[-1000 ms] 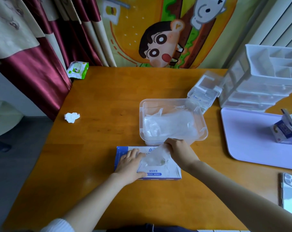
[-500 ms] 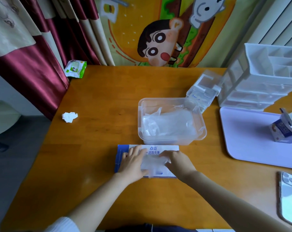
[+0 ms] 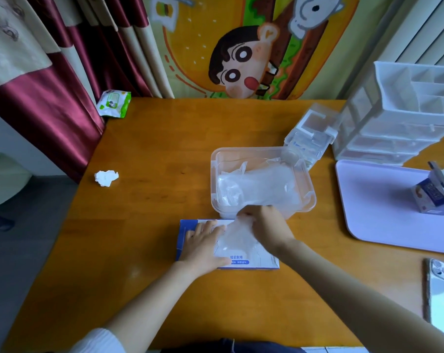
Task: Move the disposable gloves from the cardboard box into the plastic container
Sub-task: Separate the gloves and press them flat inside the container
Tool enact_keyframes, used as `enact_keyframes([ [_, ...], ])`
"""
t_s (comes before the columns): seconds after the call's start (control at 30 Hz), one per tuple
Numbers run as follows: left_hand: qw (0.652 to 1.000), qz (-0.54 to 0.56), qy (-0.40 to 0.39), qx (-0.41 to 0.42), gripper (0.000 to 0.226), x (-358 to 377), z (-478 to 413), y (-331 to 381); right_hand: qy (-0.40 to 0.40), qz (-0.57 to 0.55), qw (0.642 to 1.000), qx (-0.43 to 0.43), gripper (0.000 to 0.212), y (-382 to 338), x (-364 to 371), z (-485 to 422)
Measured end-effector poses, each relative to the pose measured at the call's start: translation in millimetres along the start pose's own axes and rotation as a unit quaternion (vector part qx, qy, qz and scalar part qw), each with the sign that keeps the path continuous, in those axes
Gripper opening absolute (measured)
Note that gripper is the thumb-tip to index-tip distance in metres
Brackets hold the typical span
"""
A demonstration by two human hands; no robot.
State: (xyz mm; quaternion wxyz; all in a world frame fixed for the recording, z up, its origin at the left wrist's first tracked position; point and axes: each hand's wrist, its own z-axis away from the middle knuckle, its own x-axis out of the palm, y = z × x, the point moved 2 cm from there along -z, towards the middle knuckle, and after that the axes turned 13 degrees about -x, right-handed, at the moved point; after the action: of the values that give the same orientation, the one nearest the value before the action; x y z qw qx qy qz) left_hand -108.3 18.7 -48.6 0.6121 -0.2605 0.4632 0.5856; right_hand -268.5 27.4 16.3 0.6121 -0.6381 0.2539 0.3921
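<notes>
One cardboard box point(image 3: 261, 258), 结实耐用 in blue

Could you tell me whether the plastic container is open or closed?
Open: the plastic container stands uncovered, with gloves lying inside.

The only view came from a wide-angle camera on the person's head — it looked forward and steeply down across the wooden table point(image 3: 149, 154), close above the left hand point(image 3: 203, 247) and right hand point(image 3: 266, 225), facing the curtain point(image 3: 63, 110) behind the far edge.
</notes>
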Motion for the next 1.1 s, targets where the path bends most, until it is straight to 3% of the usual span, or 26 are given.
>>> enact_keyframes([
  [0.43, 1.0, -0.024, -0.01, 0.015, 0.081, 0, -5, 1, 0.21, -0.033, 0.975, -0.057, 0.043, -16, -86, -7],
  [0.57, 0.996, -0.02, -0.077, 0.035, 0.065, -18, -9, 1, 0.133, -0.026, 0.991, -0.011, 0.025, 0, -96, -13],
  [0.67, 0.985, 0.131, -0.107, 0.024, 0.039, -47, -9, 6, 0.076, -0.03, 0.997, -0.018, 0.009, 10, -94, -12],
  [0.73, 0.972, 0.226, -0.065, 0.023, 0.026, -68, -8, 15, 0.051, -0.063, 0.997, -0.015, 0.009, 14, -91, -11],
  [0.87, 0.934, 0.342, 0.085, 0.061, 0.058, -107, -2, 35, -0.024, -0.113, 0.993, -0.026, 0.005, 9, -88, -10],
  [0.97, 0.936, 0.333, 0.024, 0.111, 0.082, -121, -3, 50, -0.102, -0.164, 0.98, -0.049, 0.003, -1, -91, -9],
  [1.0, 0.938, 0.322, -0.004, 0.128, 0.076, -124, -6, 53, -0.126, -0.175, 0.975, -0.049, 0.004, -3, -94, -8],
  [1.1, 0.909, 0.376, -0.069, 0.164, 0.024, -133, -9, 60, -0.135, -0.222, 0.965, -0.026, 0.004, 5, -100, -9],
])
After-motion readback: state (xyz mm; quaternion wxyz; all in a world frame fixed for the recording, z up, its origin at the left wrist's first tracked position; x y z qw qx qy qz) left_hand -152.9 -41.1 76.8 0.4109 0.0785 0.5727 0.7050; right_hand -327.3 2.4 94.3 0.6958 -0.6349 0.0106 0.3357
